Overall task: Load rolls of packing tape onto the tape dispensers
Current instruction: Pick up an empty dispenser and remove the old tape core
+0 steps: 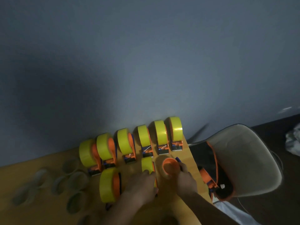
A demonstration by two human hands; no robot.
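Observation:
Several orange dispensers loaded with yellow tape rolls (159, 132) stand in a row along the wall on the wooden table (48, 161). Another loaded dispenser (109, 185) sits nearer me. My left hand (141, 185) grips a yellow tape roll (147, 164) seated on a dispenser at the table's middle. My right hand (185, 179) holds an empty orange dispenser (171, 166) with its round hub facing up. A further orange dispenser (207, 177) hangs at the table's right edge.
Several clear, empty-looking tape rolls (76, 180) lie scattered on the left of the table. A beige chair (246, 158) with an orange strap stands right beside the table. A grey wall rises directly behind the row.

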